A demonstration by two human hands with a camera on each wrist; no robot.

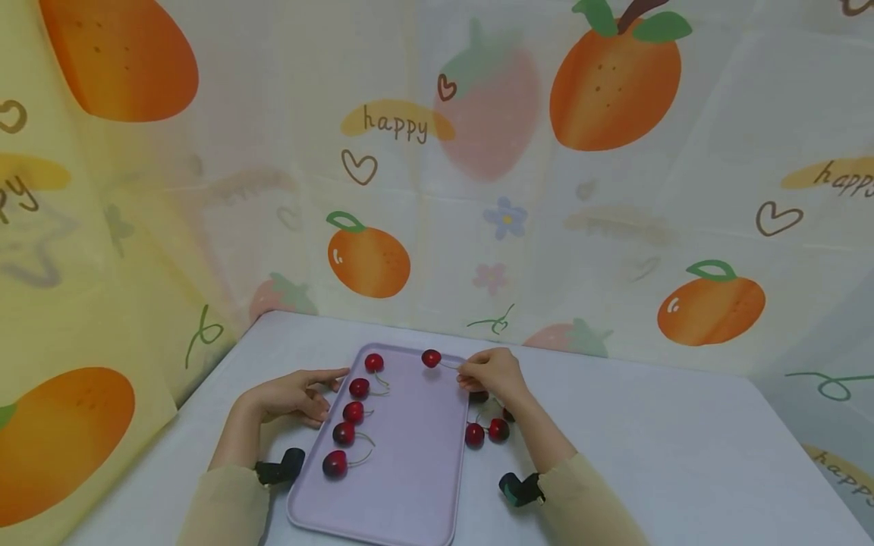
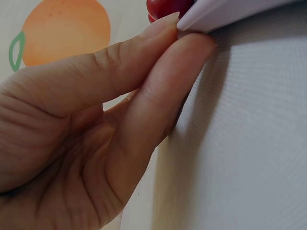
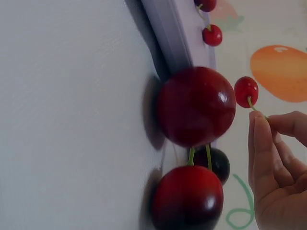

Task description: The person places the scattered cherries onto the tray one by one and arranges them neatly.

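Note:
My right hand [image 1: 497, 377] pinches the thin stem of a red cherry [image 1: 431, 358] above the far right part of a lilac tray [image 1: 416, 462]. In the right wrist view this cherry [image 3: 246, 92] hangs out past the fingertips. At the tray's left side is my left hand [image 1: 290, 396]; its thumb and a finger pinch the rim [image 2: 230, 15] in the left wrist view. Several dark red cherries with stems stand in a column along the tray's left side, the nearest cherry [image 1: 334, 464] being the largest in view.
More cherries lie on the white table [image 1: 655, 462] right of the tray, among them one cherry [image 1: 474, 434] near its rim and another [image 1: 498, 431] under the right forearm. A fruit-printed curtain [image 1: 423, 227] stands behind the table. Each wrist carries a black camera [image 1: 521, 490].

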